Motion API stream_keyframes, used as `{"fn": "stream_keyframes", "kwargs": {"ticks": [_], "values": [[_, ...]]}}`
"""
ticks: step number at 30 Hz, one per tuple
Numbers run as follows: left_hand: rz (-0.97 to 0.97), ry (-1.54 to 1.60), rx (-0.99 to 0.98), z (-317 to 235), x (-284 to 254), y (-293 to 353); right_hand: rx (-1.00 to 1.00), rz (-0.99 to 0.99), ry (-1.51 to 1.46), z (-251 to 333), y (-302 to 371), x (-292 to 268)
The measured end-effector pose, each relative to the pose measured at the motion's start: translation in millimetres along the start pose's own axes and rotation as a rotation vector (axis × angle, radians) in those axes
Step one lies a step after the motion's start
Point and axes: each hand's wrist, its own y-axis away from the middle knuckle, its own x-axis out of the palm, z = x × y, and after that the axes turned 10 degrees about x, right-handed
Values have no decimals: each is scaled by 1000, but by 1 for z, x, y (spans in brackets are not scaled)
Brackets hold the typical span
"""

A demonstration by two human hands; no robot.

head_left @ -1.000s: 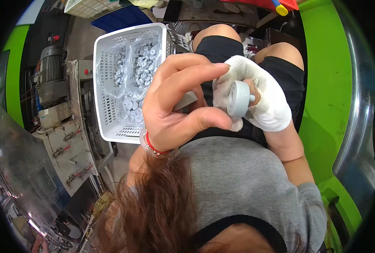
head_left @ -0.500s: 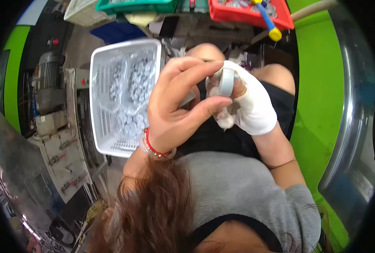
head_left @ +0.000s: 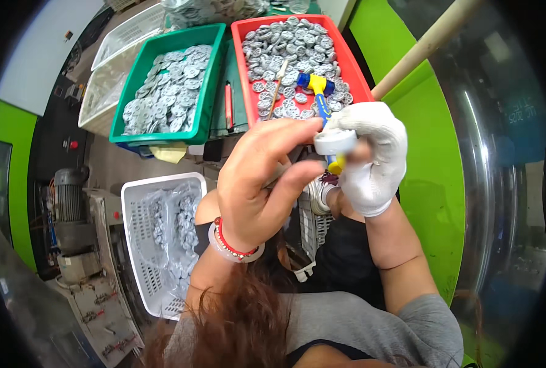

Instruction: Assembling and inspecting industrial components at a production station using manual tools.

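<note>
Grey disc (head_left: 335, 142) sits in right hand (head_left: 377, 162) (gloved).

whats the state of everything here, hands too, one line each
grey round part: held up
right hand: gloved, holding it
left hand: bare, thumb and forefinger apart
red tray: holding grey wheels, base partly showing
mallet: lying across the red tray's near edge
green tray: heaped with grey discs
white basket: holding grey parts in clear plastic
</note>
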Motion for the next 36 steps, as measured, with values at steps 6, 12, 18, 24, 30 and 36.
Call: {"fn": "stream_keyframes", "kwargs": {"ticks": [6, 12, 18, 24, 30, 36], "values": [[-161, 510, -566, 40, 9, 27, -209, 176, 532, -5, -7, -4], [-80, 1244, -595, 65, 5, 39, 85, 323, 175, -8, -1, -3], [31, 1417, -488, 76, -7, 47, 10, 326, 113, -8, 5, 9], [-4, 1378, -501, 75, -9, 46, -108, 313, 161, -7, 2, 12], [29, 1341, -480, 80, -13, 48, -101, 318, 179, -9, 3, 16], [-100, 972, -357, 72, -12, 47, -69, 277, 169, -13, 1, 20]]}}
